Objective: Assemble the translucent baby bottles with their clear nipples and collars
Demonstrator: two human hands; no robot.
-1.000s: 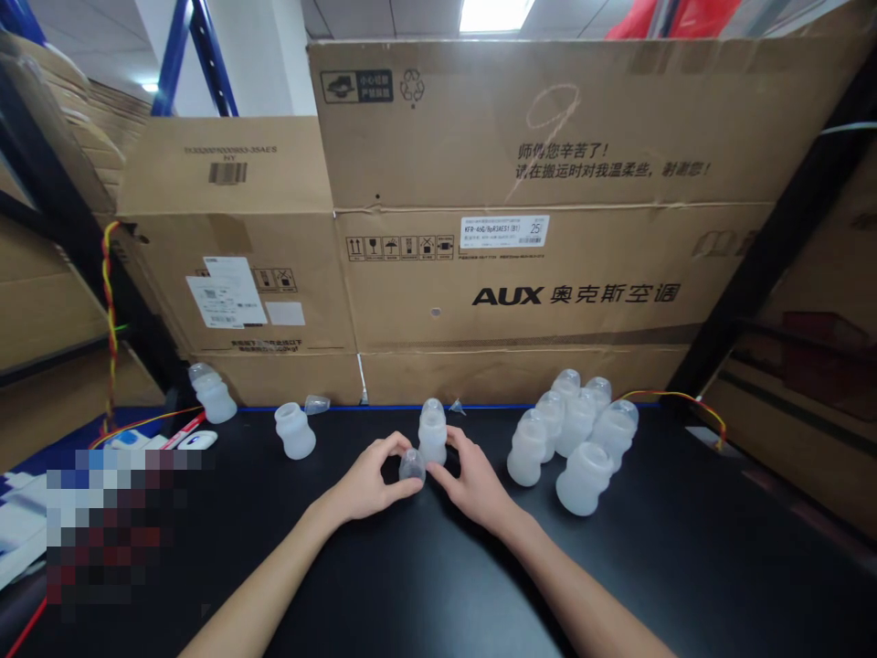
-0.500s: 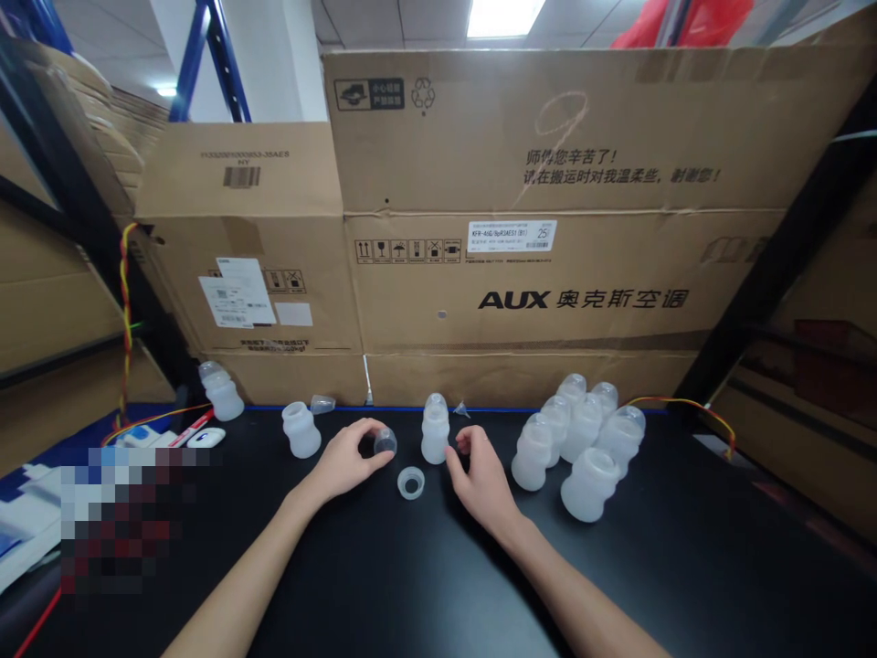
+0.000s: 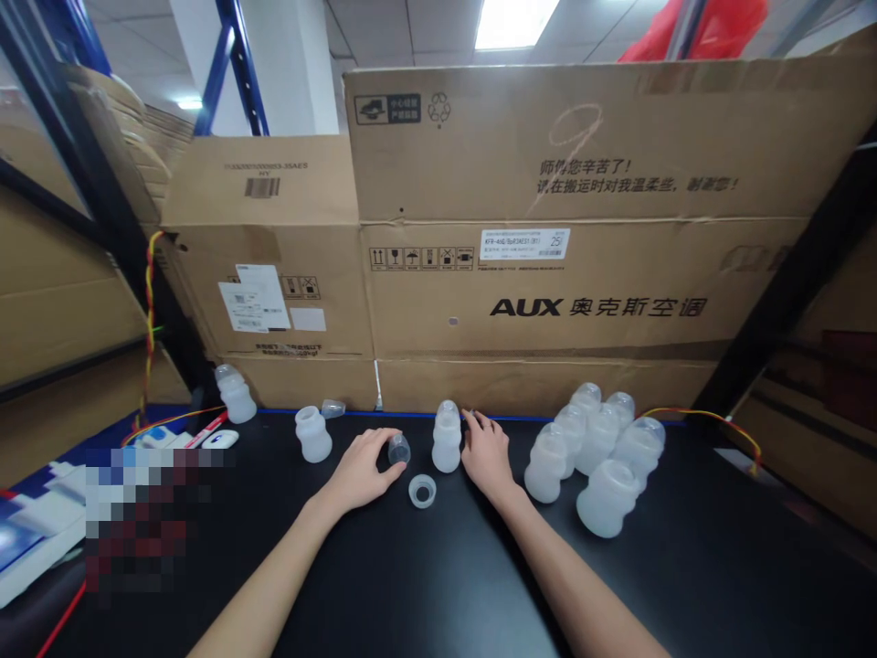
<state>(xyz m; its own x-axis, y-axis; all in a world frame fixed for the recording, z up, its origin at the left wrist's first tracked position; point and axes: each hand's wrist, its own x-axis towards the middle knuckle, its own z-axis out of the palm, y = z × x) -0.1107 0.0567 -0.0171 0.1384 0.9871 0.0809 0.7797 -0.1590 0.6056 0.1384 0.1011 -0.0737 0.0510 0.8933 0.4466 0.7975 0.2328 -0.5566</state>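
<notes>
While your two hands were bunched together around one small part a second ago, they now sit apart on the black table (image 3: 438, 585), and that split is the main change.

At the far left of the frame a capped bottle (image 3: 236, 395) stands against the cardboard boxes (image 3: 548, 274), with a white gadget (image 3: 219, 440) lying just in front of it. Moving right, an uncapped bottle (image 3: 313, 434) stands alone, and a loose clear cap (image 3: 332, 408) lies on its side behind it.

Left of centre, your left hand (image 3: 361, 468) has drawn back and curls around a small clear dome cap (image 3: 398, 449), pinched between thumb and fingertips and held just off the table. Just below and to the right of it, a translucent ring (image 3: 422, 492) lies flat on the table, free of both hands; a second ago it was joined to the dome in your grip, so the piece looks to have been taken apart into two.

At centre stands a capped bottle (image 3: 447, 437), upright and untouched. Your right hand (image 3: 486, 450) has moved past it toward the back edge, fingers spread and loosely open, holding nothing that I can see; a tiny clear piece seemed to lie there half a second ago, but it is hidden now.

At centre right, the cluster of bottles (image 3: 596, 452) has not shifted.
</notes>
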